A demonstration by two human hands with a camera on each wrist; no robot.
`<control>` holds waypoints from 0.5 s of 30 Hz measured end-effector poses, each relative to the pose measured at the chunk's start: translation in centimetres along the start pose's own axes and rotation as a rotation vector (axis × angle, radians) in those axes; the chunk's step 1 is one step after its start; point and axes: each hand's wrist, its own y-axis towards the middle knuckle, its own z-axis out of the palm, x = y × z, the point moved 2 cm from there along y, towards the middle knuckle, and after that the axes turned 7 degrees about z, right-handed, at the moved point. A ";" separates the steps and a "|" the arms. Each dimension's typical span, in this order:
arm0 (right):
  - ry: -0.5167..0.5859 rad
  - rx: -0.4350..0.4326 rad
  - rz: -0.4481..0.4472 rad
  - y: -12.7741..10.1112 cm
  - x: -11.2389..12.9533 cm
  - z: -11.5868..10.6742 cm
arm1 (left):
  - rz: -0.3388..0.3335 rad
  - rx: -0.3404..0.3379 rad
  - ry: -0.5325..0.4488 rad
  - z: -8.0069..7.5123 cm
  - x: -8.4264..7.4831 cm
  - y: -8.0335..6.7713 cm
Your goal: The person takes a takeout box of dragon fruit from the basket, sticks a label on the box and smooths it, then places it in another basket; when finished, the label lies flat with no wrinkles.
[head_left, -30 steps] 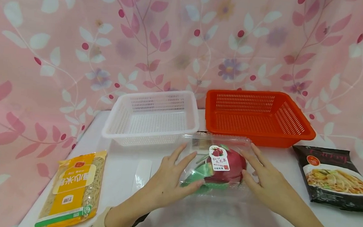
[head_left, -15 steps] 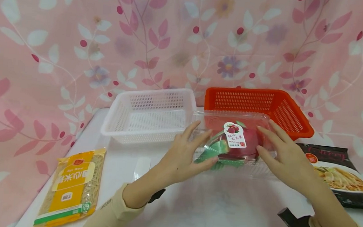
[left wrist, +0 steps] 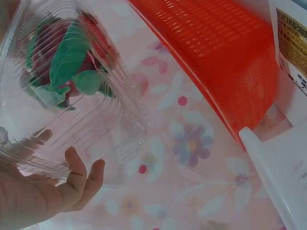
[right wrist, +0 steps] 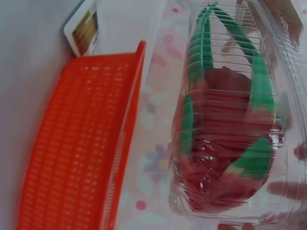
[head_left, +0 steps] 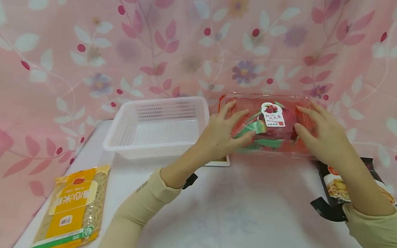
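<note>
Holding the clear box (head_left: 267, 123) up in the air, the left hand (head_left: 223, 135) and the right hand (head_left: 323, 138) each press one end of it, fingers curled round its sides, so each grip is pinching the box. A red fruit (head_left: 274, 121) with green leaves sits inside. The box is over the orange basket (left wrist: 216, 57), at the back edge of the surface (head_left: 247, 219). To do this well, keep the box flat and squeeze gently, because thin plastic bends and could pop open, I think. The white basket (head_left: 156, 127) stands just beside, to the left, and its rim could get bumped. A yellow noodle bag (head_left: 71, 207) lies at the front left corner. A dark noodle pack (head_left: 336, 183) lies under the right arm by the right edge.
</note>
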 end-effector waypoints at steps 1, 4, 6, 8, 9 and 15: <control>0.001 -0.012 0.005 0.4 -0.2 0.0 | 0.003 -0.001 -0.001 0.3 0.2 0.6; 0.005 -0.041 0.026 1.6 -1.1 0.0 | -0.004 0.005 -0.004 1.1 0.9 2.2; 0.014 -0.051 0.048 2.3 -1.6 0.3 | -0.007 0.002 -0.009 1.6 1.3 3.1; 0.027 -0.069 0.058 3.0 -2.2 0.5 | -0.008 -0.002 -0.013 2.1 1.6 3.9; 0.035 -0.080 0.060 3.3 -2.5 0.7 | -0.005 -0.009 -0.010 2.4 1.7 4.3; 0.059 -0.140 0.064 5.0 -3.9 1.3 | -0.002 -0.032 0.055 3.4 2.7 6.8</control>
